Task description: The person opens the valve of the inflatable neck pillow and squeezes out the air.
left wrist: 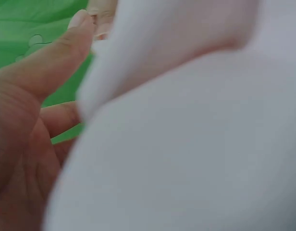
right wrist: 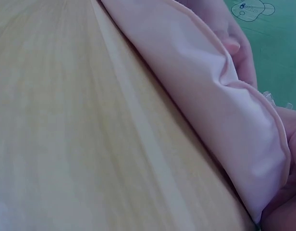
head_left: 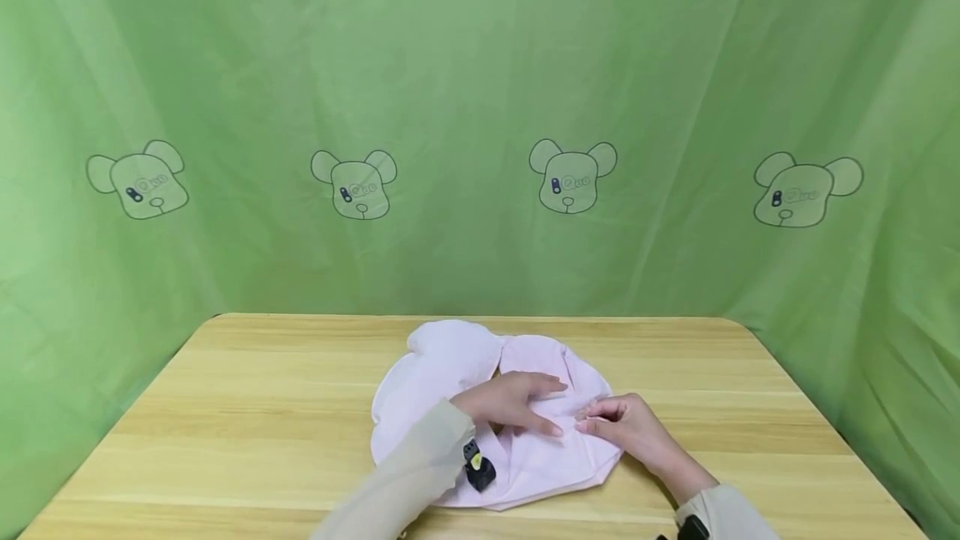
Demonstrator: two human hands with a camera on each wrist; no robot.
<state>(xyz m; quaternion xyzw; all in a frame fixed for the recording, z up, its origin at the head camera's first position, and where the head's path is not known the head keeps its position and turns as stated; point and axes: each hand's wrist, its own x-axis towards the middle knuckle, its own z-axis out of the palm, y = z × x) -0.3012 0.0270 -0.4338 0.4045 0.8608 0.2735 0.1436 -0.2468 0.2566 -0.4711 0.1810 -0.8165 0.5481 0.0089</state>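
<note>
A pale pink cloth piece [head_left: 555, 465] with a scalloped outline lies on the table, puffy on its left side and flatter, with creases, on its right. Over its middle is my left hand [head_left: 513, 400], its thumb and fingers spread apart. At the right part of the cloth, my right hand [head_left: 630, 430] pinches the fabric between thumb and fingertips. In the left wrist view, blurred white cloth [left wrist: 177, 154] covers much of the left hand's fingers [left wrist: 61, 118]. The right wrist view has the cloth's seamed edge [right wrist: 220, 101] curling up from the table, with small clear bits [right wrist: 270, 97] beside it.
The wooden table [head_left: 247, 415] has rounded far corners. A green curtain [head_left: 465, 65] printed with bear heads hangs behind and on both sides. A black wrist device [head_left: 480, 473] sits on the left sleeve, another [head_left: 693, 527] on the right.
</note>
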